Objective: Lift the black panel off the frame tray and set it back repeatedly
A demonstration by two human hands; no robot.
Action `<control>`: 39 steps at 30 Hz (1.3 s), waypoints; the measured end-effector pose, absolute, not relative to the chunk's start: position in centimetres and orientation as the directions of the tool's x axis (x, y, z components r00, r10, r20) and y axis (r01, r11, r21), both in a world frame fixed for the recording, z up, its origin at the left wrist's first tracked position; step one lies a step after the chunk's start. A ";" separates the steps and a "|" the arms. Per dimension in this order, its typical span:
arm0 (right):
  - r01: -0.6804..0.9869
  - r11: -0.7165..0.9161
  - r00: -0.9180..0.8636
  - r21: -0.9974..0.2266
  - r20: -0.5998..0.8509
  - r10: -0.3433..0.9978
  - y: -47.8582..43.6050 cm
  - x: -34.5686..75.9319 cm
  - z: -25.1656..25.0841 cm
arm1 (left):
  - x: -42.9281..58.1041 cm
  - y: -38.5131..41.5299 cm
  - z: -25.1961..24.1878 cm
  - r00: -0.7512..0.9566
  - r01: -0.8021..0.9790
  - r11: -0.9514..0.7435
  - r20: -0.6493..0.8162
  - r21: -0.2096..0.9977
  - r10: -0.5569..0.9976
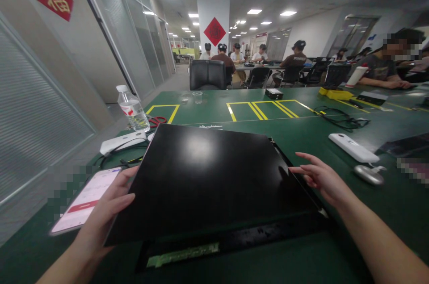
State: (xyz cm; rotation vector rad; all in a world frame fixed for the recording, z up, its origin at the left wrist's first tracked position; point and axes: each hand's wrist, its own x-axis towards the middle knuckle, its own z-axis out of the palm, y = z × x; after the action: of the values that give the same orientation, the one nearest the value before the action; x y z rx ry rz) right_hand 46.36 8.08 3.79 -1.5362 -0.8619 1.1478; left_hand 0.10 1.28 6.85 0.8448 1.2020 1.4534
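A large flat black panel (208, 177) lies tilted over a black chassis (234, 241) on the green table; a green circuit board strip (182, 255) shows at the chassis's near edge. My left hand (112, 203) grips the panel's left edge, fingers curled over it. At the panel's right edge my right hand (318, 177) has its fingers stretched out, the fingertips touching the edge.
A phone (85, 201) with a lit screen lies left of the panel. Behind it are a white power strip (122, 141), red scissors (157, 120) and a water bottle (133, 107). To the right lie a white device (353, 148), a mouse (368, 173) and black cables (338, 119). Several people sit at far tables.
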 end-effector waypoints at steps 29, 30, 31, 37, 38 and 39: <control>0.221 -0.339 0.346 -0.914 -0.252 0.904 8.9 47.2 2.7 | -0.1 1.8 4.0 -0.054 -0.259 0.094 -0.112 0.961 0.992; 0.221 -0.340 0.348 -0.914 -0.252 0.903 8.9 47.2 2.8 | 0.0 1.9 4.0 -0.054 -0.260 0.097 -0.115 0.961 0.992; 0.222 -0.341 0.351 -0.914 -0.251 0.902 8.8 47.1 2.8 | 0.0 1.9 4.0 -0.054 -0.260 0.099 -0.117 0.960 0.992; 0.232 -0.334 0.366 -0.914 -0.236 0.900 8.6 47.0 3.4 | 0.4 1.8 4.2 -0.062 -0.263 0.093 -0.113 0.960 0.992; 0.234 -0.330 0.368 -0.914 -0.231 0.901 8.6 47.1 3.4 | 0.5 1.8 4.4 -0.068 -0.260 0.098 -0.120 0.961 0.990; 0.238 -0.328 0.372 -0.914 -0.226 0.900 8.6 47.2 3.5 | 0.6 1.7 4.5 -0.078 -0.254 0.108 -0.131 0.961 0.988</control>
State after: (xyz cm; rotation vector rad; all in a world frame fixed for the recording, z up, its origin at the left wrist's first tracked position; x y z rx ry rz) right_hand 47.20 8.59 3.45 -1.7880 -0.9995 0.9866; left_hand 0.62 1.68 4.52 0.8896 1.1428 1.2958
